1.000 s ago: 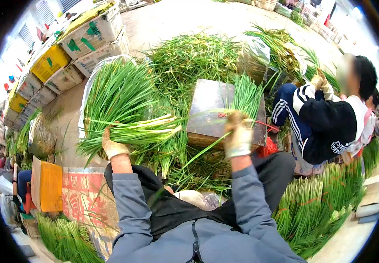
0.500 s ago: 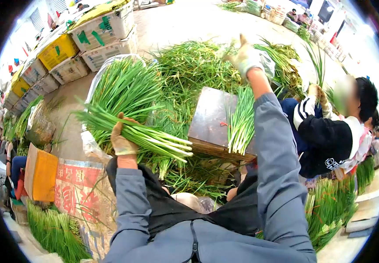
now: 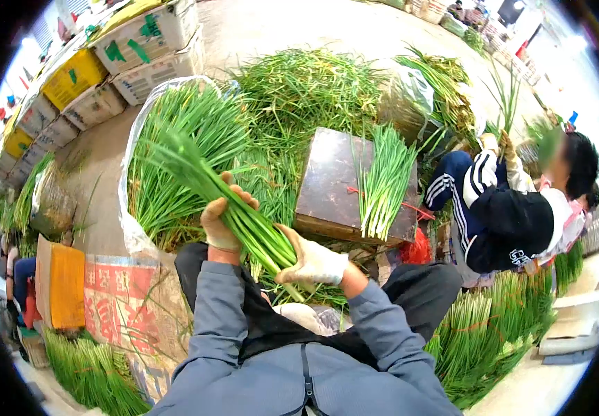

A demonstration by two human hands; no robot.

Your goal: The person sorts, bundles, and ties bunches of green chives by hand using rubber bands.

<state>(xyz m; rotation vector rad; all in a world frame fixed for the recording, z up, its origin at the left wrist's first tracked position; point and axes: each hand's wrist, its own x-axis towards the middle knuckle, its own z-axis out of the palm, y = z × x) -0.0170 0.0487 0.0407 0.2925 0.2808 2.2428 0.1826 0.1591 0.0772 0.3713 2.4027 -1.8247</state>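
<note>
A bunch of chives (image 3: 247,225), long green leaves with paler stem ends, slants across my lap. My left hand (image 3: 221,229), in a pale work glove, is closed around its middle. Near the stem ends, my right hand (image 3: 313,260), also gloved, wraps round the bunch from the right. Ahead of my knees stands a low wooden box (image 3: 330,180) with a dark metal-like top. Another bunch of chives (image 3: 387,184) lies on it, and a red tie (image 3: 353,190) sits beside that bunch.
A large pile of loose chives (image 3: 313,90) spreads beyond the box. To the left is a white plastic-lined heap (image 3: 136,149) of chives. Red string (image 3: 417,246) hangs at the box's right corner. A person (image 3: 514,201) sits at right; stacked cartons (image 3: 153,80) stand back left.
My right hand has come back from over the far pile and closed on the stem ends. My left hand has moved right with the bunch, now tilted more steeply.
</note>
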